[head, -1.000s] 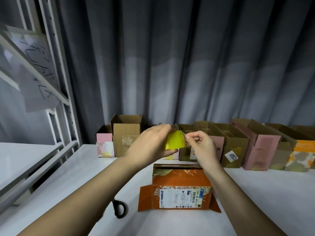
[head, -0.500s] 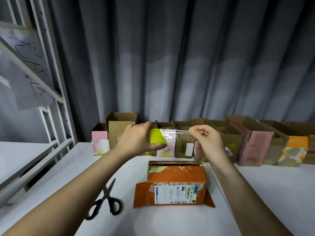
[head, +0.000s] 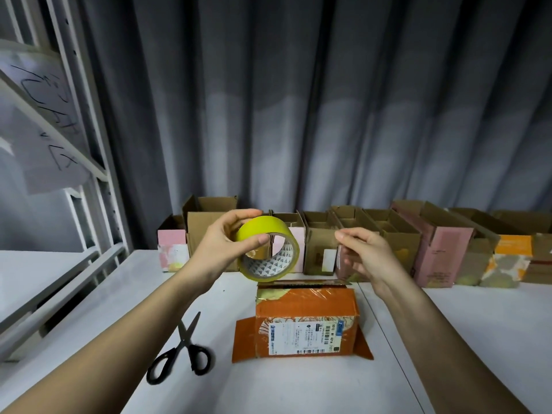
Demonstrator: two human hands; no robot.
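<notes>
My left hand [head: 222,249] grips a yellow-green roll of tape [head: 268,249] in the air, thumb on its outer face, its hollow core turned toward me. To its right, my right hand [head: 363,255] pinches thumb and forefinger together on the clear tape end [head: 343,258], which shows only faintly. Below both hands, an orange cardboard box [head: 304,321] with a white shipping label lies on the white table [head: 448,339], side flaps spread out and old clear tape on its top.
Black-handled scissors [head: 182,351] lie open on the table left of the orange box. A row of several open cardboard boxes [head: 397,237] lines the back edge under a grey curtain. A white metal shelf rack [head: 89,144] with a handwritten paper sign stands at the left.
The left hand has turned the roll so its core faces me. The hands have drawn further apart, and the stretched strip seen half a second ago is now barely visible.
</notes>
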